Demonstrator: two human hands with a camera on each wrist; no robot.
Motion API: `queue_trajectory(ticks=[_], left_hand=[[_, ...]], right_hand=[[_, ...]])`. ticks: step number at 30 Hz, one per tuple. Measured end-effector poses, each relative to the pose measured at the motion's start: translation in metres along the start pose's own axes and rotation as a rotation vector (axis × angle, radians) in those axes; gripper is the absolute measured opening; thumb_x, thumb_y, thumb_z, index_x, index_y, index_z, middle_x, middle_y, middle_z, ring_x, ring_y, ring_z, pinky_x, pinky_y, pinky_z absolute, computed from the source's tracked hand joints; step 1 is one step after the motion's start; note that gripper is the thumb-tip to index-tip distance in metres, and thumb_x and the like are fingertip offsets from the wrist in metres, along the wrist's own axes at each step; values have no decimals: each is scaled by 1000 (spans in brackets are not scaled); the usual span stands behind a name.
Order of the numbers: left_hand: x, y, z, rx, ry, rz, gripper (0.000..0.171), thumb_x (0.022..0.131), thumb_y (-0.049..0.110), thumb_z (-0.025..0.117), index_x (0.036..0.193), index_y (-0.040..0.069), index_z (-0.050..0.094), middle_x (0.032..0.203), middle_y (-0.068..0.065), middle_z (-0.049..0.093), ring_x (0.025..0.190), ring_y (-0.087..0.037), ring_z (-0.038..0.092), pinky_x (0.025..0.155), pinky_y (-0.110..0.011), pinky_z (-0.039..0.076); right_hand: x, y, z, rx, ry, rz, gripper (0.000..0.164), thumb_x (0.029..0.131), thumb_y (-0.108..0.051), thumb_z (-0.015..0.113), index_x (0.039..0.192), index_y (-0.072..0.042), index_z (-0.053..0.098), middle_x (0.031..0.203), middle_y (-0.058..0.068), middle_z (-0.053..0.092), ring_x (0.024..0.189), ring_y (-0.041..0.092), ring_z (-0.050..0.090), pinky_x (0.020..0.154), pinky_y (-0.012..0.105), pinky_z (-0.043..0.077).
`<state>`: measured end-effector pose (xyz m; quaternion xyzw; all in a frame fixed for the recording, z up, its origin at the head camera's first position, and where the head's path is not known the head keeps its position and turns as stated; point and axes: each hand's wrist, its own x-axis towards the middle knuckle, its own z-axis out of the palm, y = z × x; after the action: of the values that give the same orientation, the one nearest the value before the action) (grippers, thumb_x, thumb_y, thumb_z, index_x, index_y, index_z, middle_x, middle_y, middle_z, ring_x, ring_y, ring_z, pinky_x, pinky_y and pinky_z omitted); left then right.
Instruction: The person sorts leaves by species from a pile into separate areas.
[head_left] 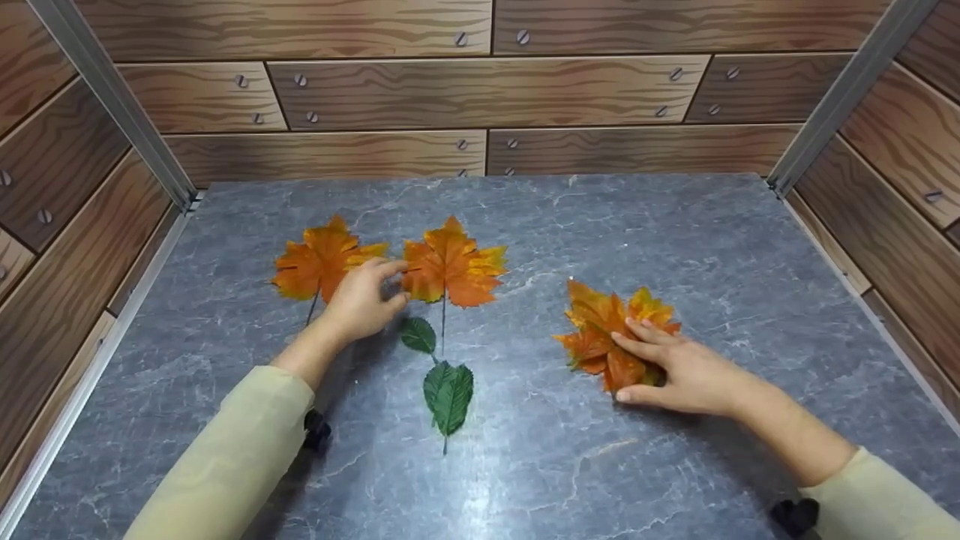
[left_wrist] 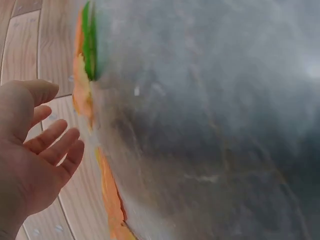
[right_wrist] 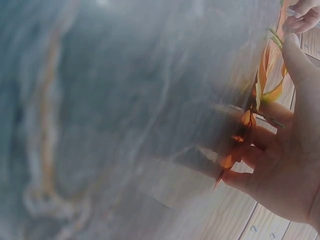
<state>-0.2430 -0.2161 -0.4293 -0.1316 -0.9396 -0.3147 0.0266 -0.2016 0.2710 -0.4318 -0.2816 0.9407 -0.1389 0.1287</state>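
Two orange artificial maple leaves lie side by side, the left maple leaf (head_left: 319, 262) and the middle maple leaf (head_left: 452, 266), each with a thin dark stem. My left hand (head_left: 366, 298) hovers between them, fingers loosely bent, holding nothing; its fingertips are close to the middle leaf's left edge. Below that leaf lies a sprig of green leaves (head_left: 448, 397). On the right, my right hand (head_left: 682, 369) rests spread fingers on an orange maple-leaf bunch (head_left: 596, 337), its thumb at the near edge. Whether this is one leaf or several overlapping is unclear.
The grey marbled tabletop (head_left: 517, 480) carries all the leaves. Wood-patterned panels (head_left: 480, 94) enclose it at the back and sides, with metal posts (head_left: 847, 97) at the back corners. Dark wrist devices (head_left: 316, 431) sit beneath the sleeves.
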Motion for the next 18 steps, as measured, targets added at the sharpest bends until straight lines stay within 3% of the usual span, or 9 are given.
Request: queue_trajectory(ticks=[5,8,11,18], left_hand=[[-2,-3,6,229,-72,92,59,105,30,69,157,8,53,163,-17,46,147,-43,45,117,-62,39],[-2,-8,8,314,-135,126,62,108,36,63,163,12,45,169,-14,37,155,-42,32,120,-65,32],[-2,-11,10,337,-212,118,63,111,40,56,166,16,39,172,-11,29,158,-42,23,121,-66,30],[-1,-12,9,351,-329,77,60,114,45,47,167,21,36,174,-7,25,159,-42,20,122,-65,28]], right_hand=[[1,0,0,-2,-8,5,96,91,-79,61,165,-20,43,172,17,26,152,52,30,114,76,30],[1,-1,0,-1,-12,5,96,91,-80,60,165,-20,42,173,16,25,153,51,29,114,76,30],[1,0,0,-4,-13,5,96,92,-80,60,165,-20,42,173,16,25,152,52,29,114,77,30],[0,0,0,-3,-4,1,96,92,-79,61,165,-19,43,172,17,26,152,53,29,115,76,29]])
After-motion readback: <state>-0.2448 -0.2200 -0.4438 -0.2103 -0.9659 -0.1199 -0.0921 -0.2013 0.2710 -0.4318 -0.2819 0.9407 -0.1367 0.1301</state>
